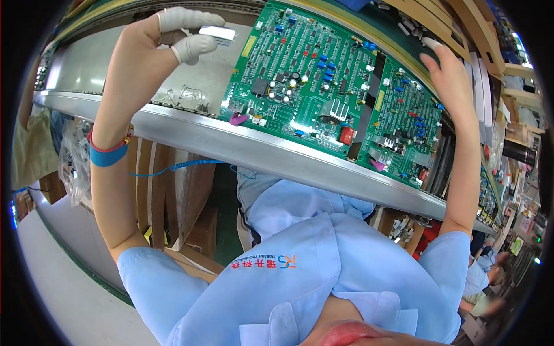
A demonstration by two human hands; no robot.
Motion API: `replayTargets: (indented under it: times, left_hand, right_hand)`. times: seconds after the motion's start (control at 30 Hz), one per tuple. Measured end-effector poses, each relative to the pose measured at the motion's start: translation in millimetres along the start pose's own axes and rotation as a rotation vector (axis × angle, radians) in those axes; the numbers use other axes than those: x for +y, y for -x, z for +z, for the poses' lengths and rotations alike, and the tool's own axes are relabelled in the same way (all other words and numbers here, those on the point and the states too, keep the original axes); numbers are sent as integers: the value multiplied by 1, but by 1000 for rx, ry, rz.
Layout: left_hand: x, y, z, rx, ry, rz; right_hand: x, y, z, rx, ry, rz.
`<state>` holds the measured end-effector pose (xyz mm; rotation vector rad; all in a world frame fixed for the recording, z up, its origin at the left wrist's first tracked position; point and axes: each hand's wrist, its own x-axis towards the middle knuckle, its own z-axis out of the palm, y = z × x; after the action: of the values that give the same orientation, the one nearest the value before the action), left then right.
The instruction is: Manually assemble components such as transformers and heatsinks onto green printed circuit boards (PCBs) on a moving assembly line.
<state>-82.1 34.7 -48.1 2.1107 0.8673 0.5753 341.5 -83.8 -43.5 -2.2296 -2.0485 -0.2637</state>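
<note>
My left hand (pixel 164 55), with white finger cots on its thumb and fingers, pinches a small silver finned heat sink (pixel 218 33). It is held above the metal work surface, just left of a large green circuit board (pixel 271 63). That board carries blue, red and white components and a similar finned heat sink (pixel 334 111) near its lower edge. My right hand (pixel 449 72) reaches past a second green circuit board (pixel 404 109). Its thumb and white-tipped index finger are apart, close to small loose parts (pixel 411 27) in a dark green tray.
Both boards lie on a conveyor with a metal front rail (pixel 277 141). Clear plastic scraps (pixel 193 97) rest left of the boards. A blue coiled cord (pixel 196 164) hangs below the rail. Cardboard boxes (pixel 199 230) stand underneath. Other people (pixel 482 271) are at the far right.
</note>
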Motion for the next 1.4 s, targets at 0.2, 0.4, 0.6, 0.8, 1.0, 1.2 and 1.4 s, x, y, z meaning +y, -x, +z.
replayTargets:
  times: [0.2,0.4,0.6,0.8,1.0,1.2,1.4]
  left_hand:
    - [25,0,15,-97,-199,-26]
    - [35,2,20,-114,-214,-149]
    - [19,2,29,-14,163,-84]
    - [15,-1,22,-17,236,-67]
    - [16,1,24,58,94,-179]
    - [10,4,25,4,57,62]
    - [25,8,34,-141,-129,-7]
  right_hand:
    - [90,9,51,-26,-123,61]
    - [97,-17,73,-173,-388,-19]
    - [96,-4,63,28,-233,-205]
    - [90,5,53,190,-100,-314]
    - [99,17,52,247,31,-290]
    - [109,22,51,305,-14,-183]
    - [130,25,54,269,-68,-2]
